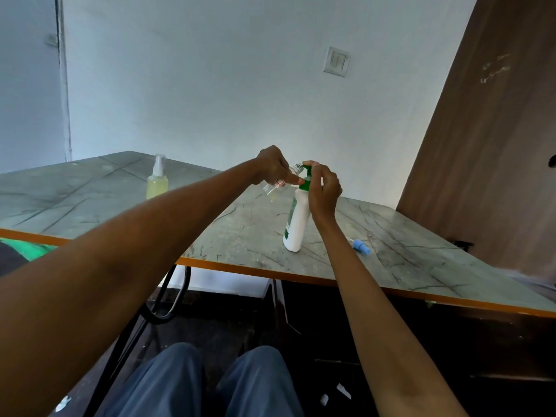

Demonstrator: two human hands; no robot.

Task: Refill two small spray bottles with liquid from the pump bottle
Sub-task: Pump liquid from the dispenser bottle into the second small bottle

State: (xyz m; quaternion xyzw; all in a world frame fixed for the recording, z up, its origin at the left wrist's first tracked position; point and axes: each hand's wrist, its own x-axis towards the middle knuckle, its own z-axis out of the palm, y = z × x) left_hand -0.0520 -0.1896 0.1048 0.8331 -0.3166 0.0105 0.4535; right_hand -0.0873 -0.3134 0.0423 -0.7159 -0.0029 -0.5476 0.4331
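Note:
A white pump bottle [296, 221] with a green pump head [306, 176] stands on the marble-look table [240, 230]. My right hand [323, 191] rests on the pump head, fingers curled over it. My left hand [272, 165] holds a small clear spray bottle [275, 188], uncapped and tilted, with its open neck right at the pump's nozzle. A second small spray bottle [157, 180], with yellowish liquid inside and its clear sprayer on, stands at the table's left. A blue sprayer cap [361, 246] lies on the table right of the pump bottle.
The table has an orange front edge [301, 276], with my knees in blue trousers [210, 383] below it. A brown wooden panel [481, 145] leans at the right. A white wall with a switch plate [337, 61] is behind the table.

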